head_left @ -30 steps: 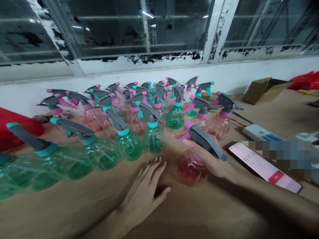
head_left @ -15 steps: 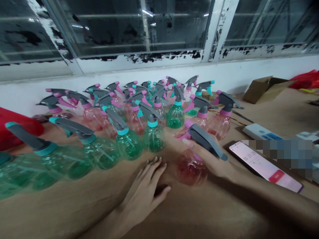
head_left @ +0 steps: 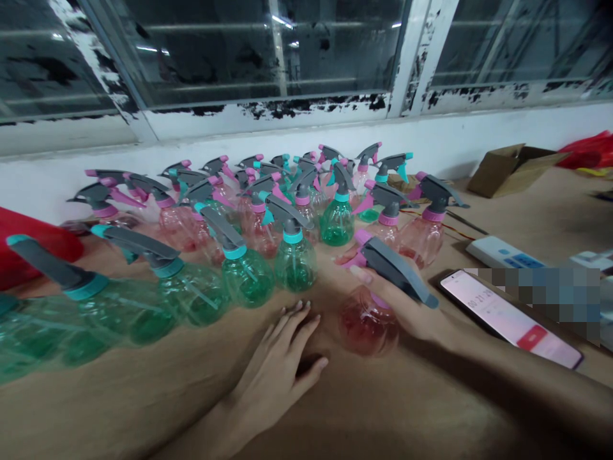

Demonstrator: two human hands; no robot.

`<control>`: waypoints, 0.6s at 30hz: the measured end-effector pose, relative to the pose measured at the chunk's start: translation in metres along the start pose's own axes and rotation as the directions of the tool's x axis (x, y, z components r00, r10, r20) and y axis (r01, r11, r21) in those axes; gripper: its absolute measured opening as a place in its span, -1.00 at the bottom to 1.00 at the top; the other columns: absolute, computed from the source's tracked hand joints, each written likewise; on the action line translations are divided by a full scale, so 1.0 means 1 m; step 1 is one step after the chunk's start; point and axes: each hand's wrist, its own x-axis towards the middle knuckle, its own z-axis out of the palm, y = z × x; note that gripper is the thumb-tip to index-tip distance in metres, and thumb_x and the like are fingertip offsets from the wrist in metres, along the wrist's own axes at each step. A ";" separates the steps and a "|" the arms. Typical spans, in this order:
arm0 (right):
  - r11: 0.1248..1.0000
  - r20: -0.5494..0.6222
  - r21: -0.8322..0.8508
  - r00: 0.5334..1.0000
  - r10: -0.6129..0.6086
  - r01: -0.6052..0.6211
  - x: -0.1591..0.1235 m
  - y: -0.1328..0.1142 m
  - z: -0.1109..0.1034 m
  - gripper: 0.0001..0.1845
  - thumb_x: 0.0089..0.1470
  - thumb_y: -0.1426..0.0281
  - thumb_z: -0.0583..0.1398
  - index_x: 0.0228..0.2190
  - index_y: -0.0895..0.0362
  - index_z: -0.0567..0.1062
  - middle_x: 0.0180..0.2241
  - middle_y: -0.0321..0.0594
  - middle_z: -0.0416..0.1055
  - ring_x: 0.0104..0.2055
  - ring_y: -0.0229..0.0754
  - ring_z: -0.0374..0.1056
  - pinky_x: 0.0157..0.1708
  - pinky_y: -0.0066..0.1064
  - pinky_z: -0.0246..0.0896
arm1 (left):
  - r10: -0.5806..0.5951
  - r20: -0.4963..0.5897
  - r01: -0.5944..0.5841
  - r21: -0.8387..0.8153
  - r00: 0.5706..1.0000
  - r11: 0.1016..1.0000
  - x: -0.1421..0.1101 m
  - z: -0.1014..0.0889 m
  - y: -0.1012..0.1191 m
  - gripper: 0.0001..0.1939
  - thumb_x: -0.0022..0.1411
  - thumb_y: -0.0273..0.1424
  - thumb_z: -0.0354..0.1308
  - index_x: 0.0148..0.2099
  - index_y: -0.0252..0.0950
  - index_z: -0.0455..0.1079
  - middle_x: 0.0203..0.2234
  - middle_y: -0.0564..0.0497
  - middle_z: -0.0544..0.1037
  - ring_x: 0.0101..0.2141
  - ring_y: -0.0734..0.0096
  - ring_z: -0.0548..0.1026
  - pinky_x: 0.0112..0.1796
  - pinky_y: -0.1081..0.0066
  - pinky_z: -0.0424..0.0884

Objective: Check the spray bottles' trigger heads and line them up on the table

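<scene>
My right hand is wrapped round a pink spray bottle with a grey and pink trigger head, which stands on the brown table. My left hand lies flat on the table just left of that bottle, fingers stretched out, holding nothing. Beyond both hands stand several green spray bottles and pink spray bottles in a crowd reaching back to the wall.
A phone with a lit screen lies right of my right hand. A white power strip and a cardboard box sit farther right. Something red lies at the left edge. Windows run behind.
</scene>
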 end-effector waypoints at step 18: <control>1.000 -0.010 -0.011 1.000 0.009 -0.009 0.000 -0.002 0.001 -0.78 0.08 0.30 0.19 -0.51 0.03 0.26 -0.54 -0.38 0.15 -0.48 -0.25 0.12 -0.43 -0.36 0.14 | 0.002 0.008 -0.002 0.003 1.000 1.000 0.000 -0.002 0.001 -0.50 0.33 -0.21 0.05 0.23 -0.30 0.13 0.22 -0.17 0.18 0.18 0.07 0.17 0.10 0.01 0.19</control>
